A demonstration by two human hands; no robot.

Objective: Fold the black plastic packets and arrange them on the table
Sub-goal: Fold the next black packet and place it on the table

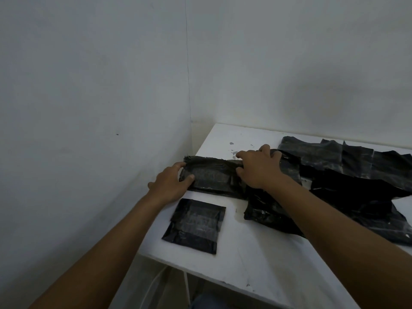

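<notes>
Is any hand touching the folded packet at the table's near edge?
No; the folded packet lies alone, while left hand and right hand both hold a second packet.

Two arms of one person, seen from above. The left forearm point(116, 237) and right forearm point(330, 221) are bare along all of their visible length, with smooth outlines. The left hand point(170, 186) and right hand point(259, 169) are bare too. Finger detail is blurred. At the bottom edge shows blue fabric point(201, 302); whether it is clothing cannot be told.
</notes>
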